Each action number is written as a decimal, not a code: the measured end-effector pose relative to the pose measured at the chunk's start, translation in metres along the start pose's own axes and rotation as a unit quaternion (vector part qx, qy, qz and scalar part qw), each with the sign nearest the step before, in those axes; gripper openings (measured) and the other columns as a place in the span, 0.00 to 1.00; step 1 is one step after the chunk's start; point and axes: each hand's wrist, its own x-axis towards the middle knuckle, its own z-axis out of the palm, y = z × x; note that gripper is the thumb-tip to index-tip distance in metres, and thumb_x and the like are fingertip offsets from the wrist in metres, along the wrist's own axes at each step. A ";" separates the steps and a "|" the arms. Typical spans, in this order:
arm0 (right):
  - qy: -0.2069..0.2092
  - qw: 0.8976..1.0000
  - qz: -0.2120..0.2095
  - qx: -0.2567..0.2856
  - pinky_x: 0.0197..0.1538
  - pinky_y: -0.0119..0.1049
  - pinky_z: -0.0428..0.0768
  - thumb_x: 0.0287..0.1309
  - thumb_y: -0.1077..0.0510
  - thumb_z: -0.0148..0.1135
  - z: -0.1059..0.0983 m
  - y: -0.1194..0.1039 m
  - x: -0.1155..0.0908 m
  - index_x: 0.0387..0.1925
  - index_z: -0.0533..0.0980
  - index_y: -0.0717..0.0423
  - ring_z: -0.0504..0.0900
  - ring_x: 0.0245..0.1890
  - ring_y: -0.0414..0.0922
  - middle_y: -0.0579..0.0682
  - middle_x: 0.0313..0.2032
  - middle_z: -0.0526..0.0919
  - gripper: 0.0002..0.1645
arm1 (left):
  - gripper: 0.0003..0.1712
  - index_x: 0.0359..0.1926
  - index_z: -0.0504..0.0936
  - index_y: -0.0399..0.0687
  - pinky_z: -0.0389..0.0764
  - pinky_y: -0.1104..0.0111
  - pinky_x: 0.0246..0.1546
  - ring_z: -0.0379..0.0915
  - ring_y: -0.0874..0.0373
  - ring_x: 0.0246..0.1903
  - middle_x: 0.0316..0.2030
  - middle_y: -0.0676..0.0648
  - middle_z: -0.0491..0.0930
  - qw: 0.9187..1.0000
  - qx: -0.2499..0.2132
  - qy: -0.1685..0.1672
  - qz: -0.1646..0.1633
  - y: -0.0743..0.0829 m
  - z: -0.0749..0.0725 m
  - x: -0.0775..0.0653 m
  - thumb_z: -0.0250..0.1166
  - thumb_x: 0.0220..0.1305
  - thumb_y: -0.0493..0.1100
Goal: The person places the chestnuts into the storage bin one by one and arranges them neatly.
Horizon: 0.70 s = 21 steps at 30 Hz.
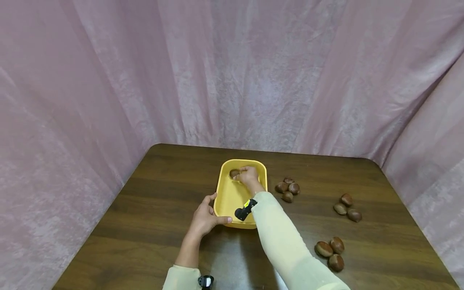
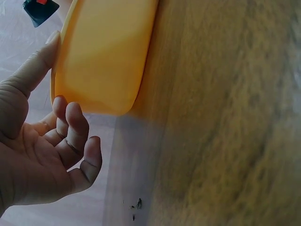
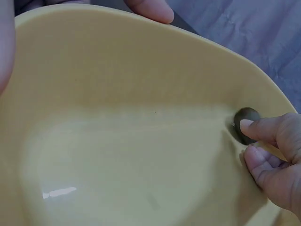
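A yellow plastic basin point(image 1: 229, 197) sits on the wooden table. My left hand point(image 1: 205, 216) holds its near left corner; in the left wrist view the thumb point(image 2: 40, 63) lies along the rim and the other fingers are loosely bent beside the end wall. My right hand point(image 1: 248, 176) reaches inside, at the far end. There it pinches a brown chestnut point(image 1: 234, 173) against the basin's corner. The right wrist view shows the thumb on this chestnut point(image 3: 246, 123), with curled fingertips close below it. What lies under those fingers is hidden.
Right of the basin lies a cluster of several chestnuts point(image 1: 287, 188). Farther right are three more point(image 1: 347, 209), and another three point(image 1: 331, 251) lie nearer the front. Pink curtains point(image 1: 246, 80) hang behind the table and along its sides.
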 end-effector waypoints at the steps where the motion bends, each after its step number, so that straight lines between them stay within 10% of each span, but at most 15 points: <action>1: -0.004 1.000 -0.003 0.001 0.35 0.35 0.76 0.41 0.65 0.74 0.000 0.000 0.000 0.48 0.77 0.62 0.80 0.31 0.48 0.59 0.42 0.80 0.28 | 0.57 0.66 0.62 0.44 0.66 0.65 0.20 0.65 0.55 0.21 0.22 0.45 0.71 1.000 0.000 0.001 0.001 0.000 0.000 0.000 0.81 0.33 0.45; 21: -0.167 0.983 -0.059 0.057 0.52 0.51 0.70 0.56 0.57 0.64 -0.034 -0.025 -0.055 0.63 0.64 0.64 0.74 0.50 0.56 0.58 0.48 0.77 0.36 | 0.56 0.66 0.61 0.45 0.68 0.64 0.22 0.68 0.55 0.21 0.23 0.44 0.72 1.000 -0.004 -0.001 0.014 0.001 0.001 -0.001 0.81 0.35 0.47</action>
